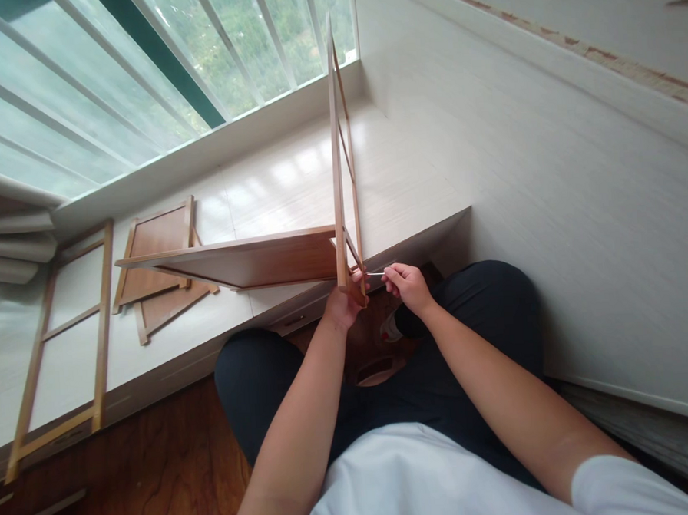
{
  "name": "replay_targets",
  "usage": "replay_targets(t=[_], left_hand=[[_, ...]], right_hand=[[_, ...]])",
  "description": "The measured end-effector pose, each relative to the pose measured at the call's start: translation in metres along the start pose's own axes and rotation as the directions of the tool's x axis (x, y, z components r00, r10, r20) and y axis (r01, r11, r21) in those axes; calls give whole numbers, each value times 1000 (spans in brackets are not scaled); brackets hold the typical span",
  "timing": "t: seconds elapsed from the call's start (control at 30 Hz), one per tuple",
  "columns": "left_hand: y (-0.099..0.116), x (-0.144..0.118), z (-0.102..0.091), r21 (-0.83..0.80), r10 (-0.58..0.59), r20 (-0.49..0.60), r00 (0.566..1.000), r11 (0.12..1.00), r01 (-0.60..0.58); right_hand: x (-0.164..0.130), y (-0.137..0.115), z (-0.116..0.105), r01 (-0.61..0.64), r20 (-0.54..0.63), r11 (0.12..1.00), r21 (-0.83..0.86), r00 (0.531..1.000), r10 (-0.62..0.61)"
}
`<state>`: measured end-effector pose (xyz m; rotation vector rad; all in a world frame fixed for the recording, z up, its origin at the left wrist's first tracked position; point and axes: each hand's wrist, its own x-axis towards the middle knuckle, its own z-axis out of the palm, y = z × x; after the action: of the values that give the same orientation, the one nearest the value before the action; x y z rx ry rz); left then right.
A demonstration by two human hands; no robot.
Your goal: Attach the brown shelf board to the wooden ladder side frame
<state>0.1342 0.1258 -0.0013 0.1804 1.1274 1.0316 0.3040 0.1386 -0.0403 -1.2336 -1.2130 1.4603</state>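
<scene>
My left hand (345, 306) is closed round the lower end of an upright wooden frame (335, 150), a narrow ladder-like piece with crossbars. A brown wooden panel (252, 261) meets this frame near its bottom and extends left over the white ledge. In my right hand (406, 285), pinched between the fingers, is a thin metal rod (375, 273) that looks like a hex key. Its tip points left at the frame's lower end, close to my left fingers. The exact contact spot is too small to make out.
Another ladder-like wooden frame (103, 331) leans at the left of the white ledge (282, 184). Smaller wooden panels (162, 240) lie overlapping beside it. A barred window (241, 48) is behind, and a pale side wall (524, 163) rises on the right. My knees are under the ledge's edge.
</scene>
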Motion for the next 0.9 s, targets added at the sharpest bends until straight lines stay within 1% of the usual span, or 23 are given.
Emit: replay_targets(t=[0.13, 0.23, 0.33, 0.4, 0.47, 0.53, 0.63, 0.7, 0.9], left_hand=[[0, 1, -1, 1, -1, 7, 1000, 1000, 1], [-1, 1, -1, 2, 0, 9, 1000, 1000, 0], [-1, 0, 0, 4, 4, 10, 1000, 1000, -4], [-1, 0, 0, 7, 5, 9, 1000, 1000, -5], [0, 0, 1, 9, 5, 8, 1000, 1000, -5], [0, -1, 1, 9, 3, 8, 1000, 1000, -3], [1, -1, 1, 11, -4, 6, 1000, 1000, 4], [1, -2, 2, 14, -8, 4, 1000, 1000, 8], [1, -1, 1, 14, -10, -5, 1000, 1000, 10]], right_hand=[[3, 0, 1, -101, 41, 989, 110, 994, 97], [3, 0, 2, -173, 93, 971, 166, 983, 159], [1, -2, 4, -231, 179, 957, 178, 964, 199], [0, -2, 6, -245, 210, 955, 170, 955, 207], [1, -1, 6, -227, 186, 960, 162, 963, 196], [3, 1, 5, -182, 118, 972, 148, 979, 166], [6, 3, 2, -97, 9, 991, 93, 995, 97], [6, 4, 2, -39, -31, 999, 30, 999, 40], [0, 1, 1, 104, -8, 983, -151, 994, -107]])
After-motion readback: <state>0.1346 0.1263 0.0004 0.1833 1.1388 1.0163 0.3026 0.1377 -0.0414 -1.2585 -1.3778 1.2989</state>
